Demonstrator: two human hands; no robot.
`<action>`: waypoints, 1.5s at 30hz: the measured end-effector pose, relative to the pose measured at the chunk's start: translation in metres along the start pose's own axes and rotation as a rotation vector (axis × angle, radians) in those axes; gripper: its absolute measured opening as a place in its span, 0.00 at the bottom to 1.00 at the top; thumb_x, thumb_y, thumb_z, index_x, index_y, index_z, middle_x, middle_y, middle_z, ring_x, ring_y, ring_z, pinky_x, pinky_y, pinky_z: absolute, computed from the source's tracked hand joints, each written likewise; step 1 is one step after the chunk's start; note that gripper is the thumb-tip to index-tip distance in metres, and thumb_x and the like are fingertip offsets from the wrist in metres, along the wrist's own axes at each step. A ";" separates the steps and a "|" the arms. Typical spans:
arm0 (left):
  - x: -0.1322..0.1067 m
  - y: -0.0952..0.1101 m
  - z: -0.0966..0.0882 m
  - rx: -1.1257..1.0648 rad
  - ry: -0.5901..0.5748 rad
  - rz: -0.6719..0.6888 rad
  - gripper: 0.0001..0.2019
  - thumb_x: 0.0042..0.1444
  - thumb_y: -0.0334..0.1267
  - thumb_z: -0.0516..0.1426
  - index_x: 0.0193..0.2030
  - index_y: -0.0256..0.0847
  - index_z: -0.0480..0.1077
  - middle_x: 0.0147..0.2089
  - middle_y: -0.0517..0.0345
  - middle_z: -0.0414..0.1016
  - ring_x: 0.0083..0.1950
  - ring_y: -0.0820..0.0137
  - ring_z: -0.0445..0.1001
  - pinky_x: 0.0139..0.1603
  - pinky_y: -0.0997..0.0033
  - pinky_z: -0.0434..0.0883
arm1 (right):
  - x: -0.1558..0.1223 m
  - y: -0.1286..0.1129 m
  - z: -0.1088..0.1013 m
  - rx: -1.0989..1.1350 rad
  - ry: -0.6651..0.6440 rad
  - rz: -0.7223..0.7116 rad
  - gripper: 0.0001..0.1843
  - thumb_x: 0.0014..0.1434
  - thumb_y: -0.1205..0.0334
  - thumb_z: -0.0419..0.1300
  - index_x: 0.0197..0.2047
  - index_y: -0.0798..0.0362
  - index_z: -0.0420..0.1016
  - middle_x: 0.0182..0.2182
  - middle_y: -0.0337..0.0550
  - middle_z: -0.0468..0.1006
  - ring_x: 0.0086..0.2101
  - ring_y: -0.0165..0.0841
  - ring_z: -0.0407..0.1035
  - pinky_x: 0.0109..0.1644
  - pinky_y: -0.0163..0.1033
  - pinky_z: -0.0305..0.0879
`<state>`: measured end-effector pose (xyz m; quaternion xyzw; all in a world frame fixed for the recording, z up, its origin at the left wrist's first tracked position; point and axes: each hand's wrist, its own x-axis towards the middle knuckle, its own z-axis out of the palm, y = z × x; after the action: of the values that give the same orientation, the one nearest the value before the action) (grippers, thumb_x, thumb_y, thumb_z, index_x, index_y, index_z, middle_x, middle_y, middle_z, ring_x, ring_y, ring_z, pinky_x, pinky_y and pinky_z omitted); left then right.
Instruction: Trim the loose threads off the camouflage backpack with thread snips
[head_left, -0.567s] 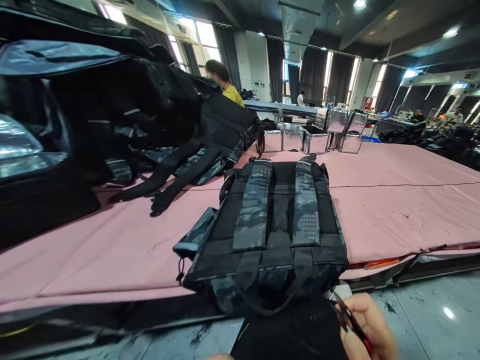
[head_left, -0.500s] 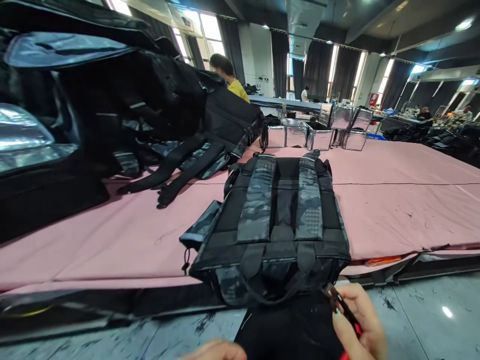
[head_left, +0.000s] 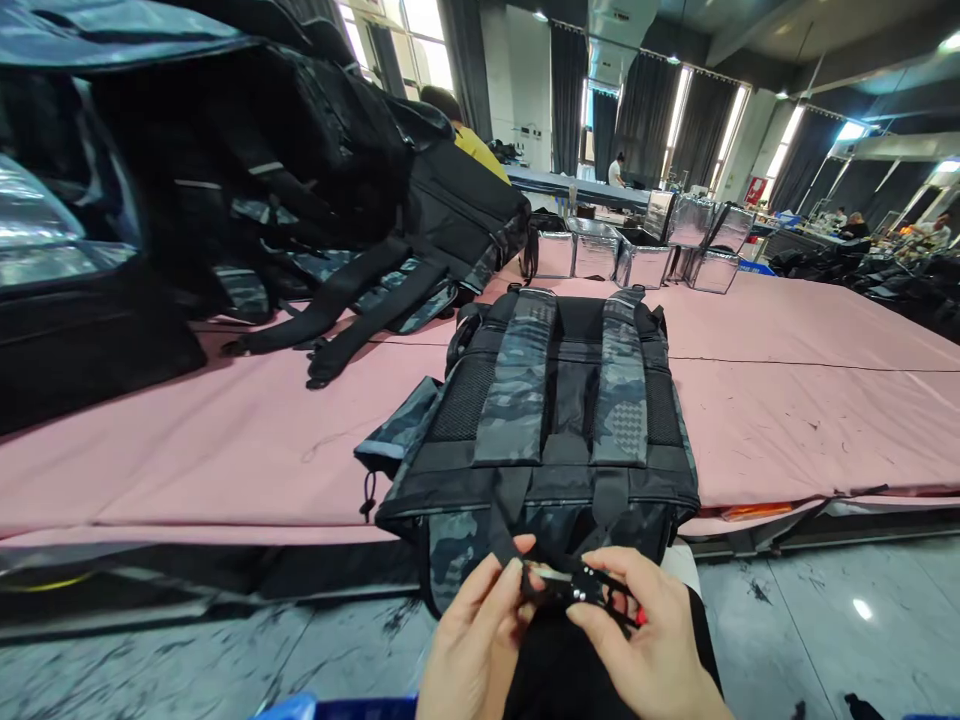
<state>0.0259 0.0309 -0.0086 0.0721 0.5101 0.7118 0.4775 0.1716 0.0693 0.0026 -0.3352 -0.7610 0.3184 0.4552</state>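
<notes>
A camouflage backpack (head_left: 562, 400) lies with its back panel and shoulder straps facing up, its near end at the table's front edge. Between finger and thumb, my left hand (head_left: 472, 640) pinches the end of a black webbing strap (head_left: 510, 500) from the backpack's near end. My right hand (head_left: 645, 640) grips a small black scissors-like tool (head_left: 589, 585) with red on its handle. Its pale metal tip points left and meets the strap at my left fingertips. My fingers partly hide both the tool and the strap end.
A tall pile of black bags (head_left: 322, 190) covers the left of the pink-covered table (head_left: 817, 400). Silver foil-lined boxes (head_left: 645, 265) stand at the back. Behind the pile is a person in yellow (head_left: 480, 150). A blue container (head_left: 352, 708) shows at the bottom edge.
My left hand has come up from the bottom edge and taken hold of the strap end. My right hand has moved left with the tool, bringing it to the strap.
</notes>
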 end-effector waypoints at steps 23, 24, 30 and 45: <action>0.008 -0.017 -0.031 0.385 -0.049 0.156 0.26 0.35 0.58 0.69 0.36 0.39 0.80 0.32 0.56 0.79 0.37 0.66 0.74 0.41 0.75 0.72 | 0.027 0.003 0.020 0.035 -0.120 -0.009 0.07 0.61 0.60 0.59 0.40 0.52 0.76 0.30 0.41 0.80 0.28 0.29 0.73 0.28 0.30 0.66; 0.008 -0.018 -0.031 0.379 -0.032 0.153 0.26 0.35 0.58 0.69 0.36 0.39 0.80 0.34 0.56 0.79 0.39 0.65 0.74 0.43 0.76 0.72 | 0.026 0.003 0.021 0.022 -0.132 -0.017 0.08 0.61 0.59 0.59 0.41 0.52 0.75 0.32 0.41 0.80 0.28 0.30 0.73 0.28 0.30 0.66; 0.002 -0.020 -0.025 0.259 0.004 0.139 0.24 0.35 0.56 0.70 0.34 0.40 0.77 0.36 0.57 0.79 0.37 0.67 0.74 0.41 0.75 0.73 | 0.024 0.005 0.025 -0.065 -0.158 -0.091 0.08 0.63 0.60 0.56 0.39 0.52 0.76 0.30 0.42 0.81 0.29 0.32 0.75 0.31 0.33 0.68; 0.002 0.001 -0.022 0.168 0.026 -0.024 0.26 0.28 0.51 0.74 0.36 0.41 0.80 0.40 0.52 0.82 0.52 0.57 0.76 0.56 0.64 0.72 | 0.027 0.019 0.024 0.105 -0.013 0.099 0.09 0.58 0.57 0.62 0.39 0.52 0.77 0.30 0.41 0.80 0.24 0.28 0.71 0.26 0.30 0.68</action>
<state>0.0114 0.0174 -0.0191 0.0967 0.5750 0.6614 0.4717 0.1444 0.0970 -0.0086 -0.3459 -0.7288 0.3820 0.4508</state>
